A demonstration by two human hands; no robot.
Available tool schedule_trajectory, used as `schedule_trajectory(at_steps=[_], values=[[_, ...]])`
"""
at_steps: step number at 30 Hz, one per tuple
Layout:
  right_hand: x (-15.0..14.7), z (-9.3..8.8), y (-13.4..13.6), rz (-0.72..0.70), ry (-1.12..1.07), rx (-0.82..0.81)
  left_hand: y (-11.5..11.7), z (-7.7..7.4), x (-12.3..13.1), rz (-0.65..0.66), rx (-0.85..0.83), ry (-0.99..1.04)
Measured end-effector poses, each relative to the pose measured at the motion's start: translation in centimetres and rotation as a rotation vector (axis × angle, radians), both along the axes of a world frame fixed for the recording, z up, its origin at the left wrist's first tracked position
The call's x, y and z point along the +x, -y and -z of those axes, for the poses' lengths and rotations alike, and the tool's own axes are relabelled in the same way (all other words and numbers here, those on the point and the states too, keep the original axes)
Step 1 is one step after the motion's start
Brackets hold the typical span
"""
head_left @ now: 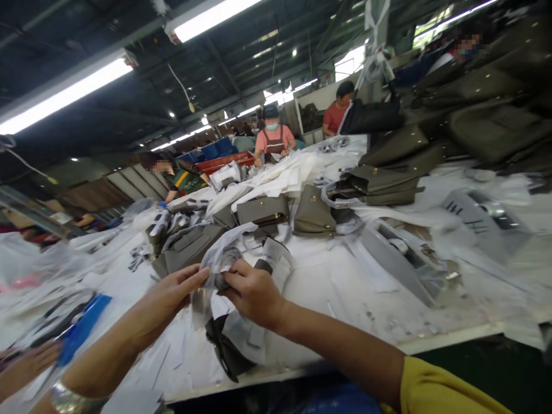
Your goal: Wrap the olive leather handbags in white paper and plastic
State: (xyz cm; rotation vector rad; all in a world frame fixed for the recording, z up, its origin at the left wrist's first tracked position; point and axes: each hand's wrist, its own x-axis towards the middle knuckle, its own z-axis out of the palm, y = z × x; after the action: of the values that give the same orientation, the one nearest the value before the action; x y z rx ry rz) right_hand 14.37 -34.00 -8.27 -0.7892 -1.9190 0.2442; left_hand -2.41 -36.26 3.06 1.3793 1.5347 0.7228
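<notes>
Over the front of the table, my left hand (184,284) pinches the edge of a translucent plastic wrapping (218,244) between thumb and fingers. My right hand (255,292) is closed beside it on a dark grey strap (222,281) that sits in the wrapping; the fingers hide much of the grip. Below both hands, a dark olive strap-like piece (230,351) with pale paper hangs toward the table edge. I cannot tell whether it joins the held strap. Just beyond my hands lies a grey-olive handbag (190,247).
More handbags (313,211) and white paper sheets (280,178) cover the white table (328,345). A dark bag pile (487,115) rises at right, near plastic-wrapped pieces (397,259). A co-worker's hand (37,362) lies by a blue piece (84,328) at left. Several people work across the table.
</notes>
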Motion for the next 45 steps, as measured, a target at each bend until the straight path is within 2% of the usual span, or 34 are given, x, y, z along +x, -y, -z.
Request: schedule_trajectory(at_steps=[3,5,9,11,14,17,21,25,30,32,34,36,39,41,43,45], values=[[0.0,0.0,-0.1,-0.027,0.049,-0.003,0.1,0.5,0.1,0.046,-0.04,0.012],[0.5,0.3,-0.2,-0.078,0.057,0.006,0.0,0.8,0.2,0.052,0.0,-0.016],[4.4,2.3,-0.9,-0.178,0.051,-0.013,-0.1,1.0,0.7,-0.003,0.075,-0.065],[8.0,4.0,-1.9,-0.081,0.106,-0.113,-0.2,1.1,0.7,-0.029,0.056,-0.033],[14.2,7.1,-4.2,0.294,0.339,-0.338,-0.4,1.1,0.4,-0.04,0.032,0.065],[19.3,9.7,-7.0,0.467,0.429,-0.435,-0.9,0.9,0.4,-0.109,0.069,0.157],[22.3,11.8,-9.7,0.546,0.525,-0.498,-1.2,0.9,1.6,-0.19,0.168,0.263],[22.8,12.0,-10.8,0.547,0.543,-0.488,-0.5,1.7,2.9,-0.157,0.187,0.292],[21.3,9.1,-9.5,0.457,0.414,-0.335,0.9,2.7,3.2,-0.188,0.184,0.284],[19.9,7.8,-8.5,0.388,0.188,-0.329,1.1,2.9,3.2,-0.202,0.18,0.295],[18.4,7.2,-7.3,0.252,-0.144,-0.435,1.2,3.1,3.3,-0.21,0.185,0.31],[17.2,7.4,-6.3,0.117,-0.384,-0.607,1.1,3.3,3.4,-0.21,0.201,0.321],[15.9,8.6,-4.9,0.006,-0.453,-0.866,1.1,3.6,3.6,-0.19,0.231,0.337],[15.2,8.8,-3.8,-0.099,-0.5,-1.007,1.1,3.6,3.6,-0.173,0.25,0.348],[14.6,7.8,-2.7,-0.252,-0.553,-1.079,1.1,3.6,3.6,-0.154,0.266,0.348],[13.7,6.0,-1.7,-0.412,-0.562,-1.102,1.0,3.6,3.6,-0.136,0.276,0.344]])
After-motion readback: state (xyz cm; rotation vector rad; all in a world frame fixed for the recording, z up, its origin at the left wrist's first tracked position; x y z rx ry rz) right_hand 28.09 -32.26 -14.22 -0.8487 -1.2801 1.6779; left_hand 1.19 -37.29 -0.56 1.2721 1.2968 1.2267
